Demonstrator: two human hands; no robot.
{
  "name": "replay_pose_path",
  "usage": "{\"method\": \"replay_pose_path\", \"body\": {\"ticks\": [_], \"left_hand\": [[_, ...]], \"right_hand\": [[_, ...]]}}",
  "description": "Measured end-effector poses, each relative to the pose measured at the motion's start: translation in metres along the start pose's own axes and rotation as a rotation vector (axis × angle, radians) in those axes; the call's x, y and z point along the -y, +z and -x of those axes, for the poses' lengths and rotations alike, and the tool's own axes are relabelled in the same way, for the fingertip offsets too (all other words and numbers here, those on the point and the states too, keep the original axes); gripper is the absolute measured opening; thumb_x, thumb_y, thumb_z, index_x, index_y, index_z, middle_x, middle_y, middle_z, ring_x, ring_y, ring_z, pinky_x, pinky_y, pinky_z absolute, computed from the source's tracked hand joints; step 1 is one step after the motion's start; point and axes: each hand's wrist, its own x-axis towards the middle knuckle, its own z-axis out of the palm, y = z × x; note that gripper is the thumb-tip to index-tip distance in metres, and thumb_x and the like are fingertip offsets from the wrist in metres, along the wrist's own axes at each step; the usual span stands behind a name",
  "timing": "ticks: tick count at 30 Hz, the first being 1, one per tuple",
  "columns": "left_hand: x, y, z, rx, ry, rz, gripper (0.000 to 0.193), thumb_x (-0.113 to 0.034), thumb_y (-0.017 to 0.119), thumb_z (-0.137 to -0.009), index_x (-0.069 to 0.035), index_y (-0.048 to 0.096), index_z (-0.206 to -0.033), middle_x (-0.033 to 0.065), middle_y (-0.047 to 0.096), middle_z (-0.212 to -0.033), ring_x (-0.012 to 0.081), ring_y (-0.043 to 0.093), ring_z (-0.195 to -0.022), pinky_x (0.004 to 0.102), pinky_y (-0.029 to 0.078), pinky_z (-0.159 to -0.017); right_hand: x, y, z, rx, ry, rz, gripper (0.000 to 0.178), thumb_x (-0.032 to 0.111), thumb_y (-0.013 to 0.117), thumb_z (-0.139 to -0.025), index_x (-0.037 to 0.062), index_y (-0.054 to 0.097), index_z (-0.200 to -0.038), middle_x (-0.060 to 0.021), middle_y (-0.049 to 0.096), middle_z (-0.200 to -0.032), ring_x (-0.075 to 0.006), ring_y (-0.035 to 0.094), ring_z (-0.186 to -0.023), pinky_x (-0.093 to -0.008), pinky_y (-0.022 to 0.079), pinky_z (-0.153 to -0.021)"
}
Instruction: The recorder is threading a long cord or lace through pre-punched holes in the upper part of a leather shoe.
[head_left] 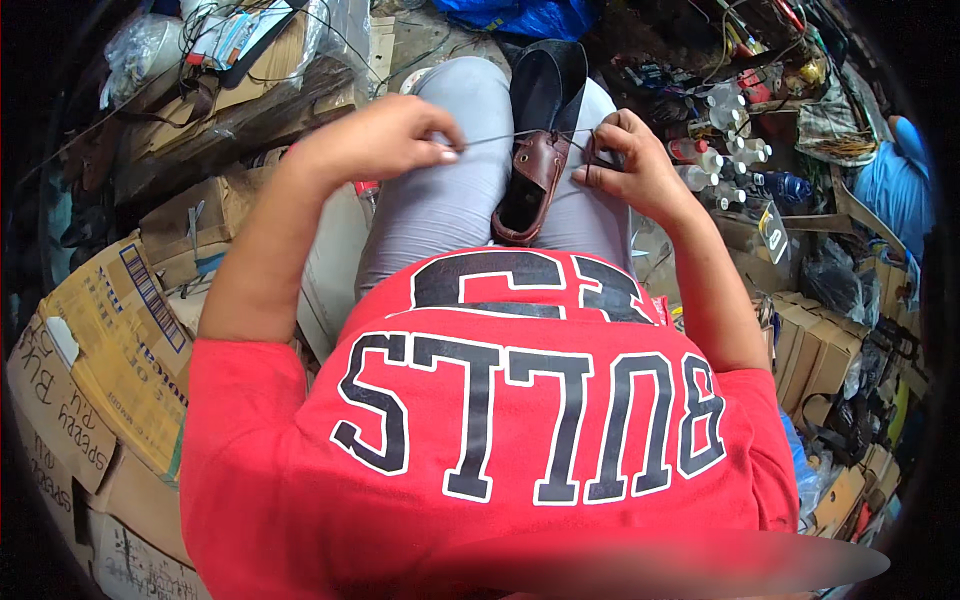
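A brown leather shoe [534, 172] lies between my thighs, its heel opening toward me. A loose black sole-shaped piece [548, 84] extends beyond it, and I cannot tell how the two are joined. A thin dark thread [492, 139] stretches across the shoe's front part between my hands. My left hand [408, 135], to the left of the shoe, is closed with its fingertips pinched on the thread. To the right, my right hand [632, 160] is also closed on the thread, with a dark loop hanging by its fingers.
Cardboard boxes [110, 340] are stacked at the left. Several plastic bottles [722, 165] stand at the right, near a blue cloth [893, 190]. Flattened cardboard [265, 75] lies at the far left, and a blue plastic sheet [520, 14] at the top.
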Motion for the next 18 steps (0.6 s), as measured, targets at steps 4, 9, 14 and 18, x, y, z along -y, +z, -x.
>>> {"method": "replay_pose_path", "body": {"ticks": [4, 9, 14, 18], "left_hand": [[0.021, -0.029, 0.007, -0.073, -0.375, 0.029, 0.029, -0.027, 0.061, -0.086, -0.001, 0.06, -0.072, 0.0006, 0.058, -0.062, 0.0049, 0.051, -0.056, 0.0227, 0.041, -0.052], [0.013, 0.004, -0.035, -0.448, 0.215, 1.512, 0.043, -0.036, 0.048, -0.094, -0.01, 0.043, -0.06, 0.0055, 0.057, -0.078, 0.0176, 0.053, -0.082, 0.0325, 0.043, -0.077], [0.066, 0.011, -0.079, -0.002, 0.473, 1.936, 0.045, -0.037, 0.044, -0.095, -0.011, 0.041, -0.059, 0.0114, 0.058, -0.081, 0.0282, 0.054, -0.105, 0.0396, 0.04, -0.093], [0.07, -0.017, -0.082, -0.561, 0.072, 1.838, 0.051, -0.044, 0.041, -0.094, -0.017, 0.028, -0.053, -0.0026, 0.026, -0.045, 0.0128, 0.024, -0.04, 0.0298, 0.028, -0.047]], "right_hand": [[-0.05, 0.013, 0.007, -0.544, 0.097, -0.028, 0.018, 0.021, 0.066, -0.082, 0.0026, 0.063, -0.083, -0.011, 0.059, -0.088, -0.0253, 0.057, -0.085, -0.0316, 0.045, -0.076], [-0.004, 0.014, -0.01, -0.724, 0.415, -1.548, 0.031, 0.032, 0.046, -0.095, 0.0062, 0.06, -0.085, -0.0069, 0.059, -0.083, -0.0206, 0.056, -0.08, -0.0371, 0.043, -0.08], [-0.009, 0.029, 0.015, -0.22, 0.188, -1.95, 0.043, 0.038, 0.036, -0.097, 0.0103, 0.039, -0.064, 0.0013, 0.028, -0.053, -0.0137, 0.03, -0.052, -0.032, 0.038, -0.07], [0.004, 0.029, 0.019, -0.32, 0.206, -1.589, 0.042, 0.03, 0.037, -0.098, 0.0096, 0.036, -0.061, 0.0001, 0.028, -0.052, -0.014, 0.031, -0.051, -0.0329, 0.038, -0.069]]}}
